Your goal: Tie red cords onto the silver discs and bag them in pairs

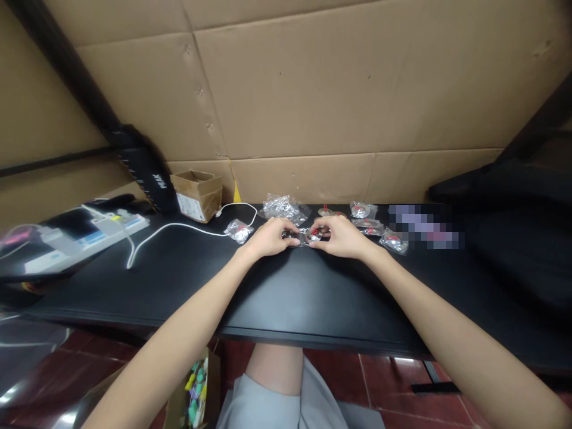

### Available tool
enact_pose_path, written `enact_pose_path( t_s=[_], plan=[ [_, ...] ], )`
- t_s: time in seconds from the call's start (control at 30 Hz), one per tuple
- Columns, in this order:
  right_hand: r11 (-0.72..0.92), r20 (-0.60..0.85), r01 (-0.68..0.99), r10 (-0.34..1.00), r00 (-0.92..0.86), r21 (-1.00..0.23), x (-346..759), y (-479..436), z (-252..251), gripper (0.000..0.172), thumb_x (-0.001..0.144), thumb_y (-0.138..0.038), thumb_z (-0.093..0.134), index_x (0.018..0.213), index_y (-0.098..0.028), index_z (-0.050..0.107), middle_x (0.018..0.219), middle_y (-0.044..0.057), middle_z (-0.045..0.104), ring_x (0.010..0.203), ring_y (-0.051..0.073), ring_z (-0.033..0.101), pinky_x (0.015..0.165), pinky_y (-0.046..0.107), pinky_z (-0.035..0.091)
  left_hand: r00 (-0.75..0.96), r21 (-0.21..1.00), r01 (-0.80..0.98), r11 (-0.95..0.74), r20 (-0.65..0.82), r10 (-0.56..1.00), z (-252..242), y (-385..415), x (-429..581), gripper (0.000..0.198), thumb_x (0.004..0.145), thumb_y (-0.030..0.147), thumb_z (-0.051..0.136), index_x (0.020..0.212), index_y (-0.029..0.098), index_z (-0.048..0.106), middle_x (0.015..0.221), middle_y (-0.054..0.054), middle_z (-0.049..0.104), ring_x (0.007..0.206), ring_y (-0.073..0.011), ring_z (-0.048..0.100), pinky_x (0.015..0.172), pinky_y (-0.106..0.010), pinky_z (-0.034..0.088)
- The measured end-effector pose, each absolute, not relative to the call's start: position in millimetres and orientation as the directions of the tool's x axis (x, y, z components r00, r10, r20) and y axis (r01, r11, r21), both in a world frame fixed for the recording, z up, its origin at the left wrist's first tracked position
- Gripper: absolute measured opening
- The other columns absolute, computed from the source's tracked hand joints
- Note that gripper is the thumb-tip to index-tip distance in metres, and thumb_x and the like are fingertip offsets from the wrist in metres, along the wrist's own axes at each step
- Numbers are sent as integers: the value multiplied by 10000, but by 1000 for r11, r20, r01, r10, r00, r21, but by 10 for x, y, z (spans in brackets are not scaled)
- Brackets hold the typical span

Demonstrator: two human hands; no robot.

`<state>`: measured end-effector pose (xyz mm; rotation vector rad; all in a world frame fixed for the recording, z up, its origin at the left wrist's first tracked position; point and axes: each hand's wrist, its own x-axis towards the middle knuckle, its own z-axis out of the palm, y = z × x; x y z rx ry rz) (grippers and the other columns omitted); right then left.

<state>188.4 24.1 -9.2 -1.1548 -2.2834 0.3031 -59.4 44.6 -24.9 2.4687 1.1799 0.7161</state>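
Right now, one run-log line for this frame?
left hand: grip on clear packet | right hand: grip on same packet | site: black table | nearby: loose packets, white cable

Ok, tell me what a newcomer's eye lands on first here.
Both hands, left hand and right hand, meet mid-table over a small clear bag with something red inside. More such small bags lie scattered to their right on the black table, and a cardboard wall fills the background.
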Motion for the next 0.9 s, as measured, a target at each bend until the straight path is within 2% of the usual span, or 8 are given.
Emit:
enact_pose_path(
  t_s=[0.3, 0.53, 0.73, 0.9],
  plan=[
    [617, 401, 634, 786, -470, -466, 1862, 289, -213, 210, 760, -349, 874, 945, -270, 813, 910, 38, 785, 857, 256, 724, 784, 352, 560, 622, 518, 507, -689, 334, 708, -220, 413, -540, 394, 829, 352, 846, 1187, 203, 779, 1179, -91, 766, 1108, -262, 692, 992, -387, 515],
    [662, 373, 556, 746, -551, -502, 1949, 330, -206, 249, 792, -350, 843, 1026, -268, 819, 1012, 47, 768, 913, 239, 706, 802, 353, 560, 652, 518, 488, -703, 320, 688, -200, 413, -564, 427, 820, 386, 855, 1205, 219, 778, 1163, -92, 751, 1073, -255, 687, 978, -383, 515],
    [696, 391, 486, 708, -588, -529, 1971, 336, -215, 275, 800, -309, 831, 1072, -270, 821, 1085, 51, 761, 968, 244, 710, 877, 386, 569, 679, 498, 475, -726, 318, 662, -181, 397, -567, 436, 820, 420, 850, 1200, 218, 778, 1135, -84, 763, 1048, -251, 693, 954, -366, 515],
    [650, 403, 421, 740, -539, -632, 1920, 347, -275, 221, 755, -332, 885, 952, -251, 823, 1001, 36, 795, 977, 258, 738, 943, 409, 570, 659, 504, 483, -716, 329, 677, -189, 392, -567, 394, 829, 401, 841, 1169, 212, 782, 1162, -76, 773, 1075, -250, 702, 959, -356, 519]
  ],
)
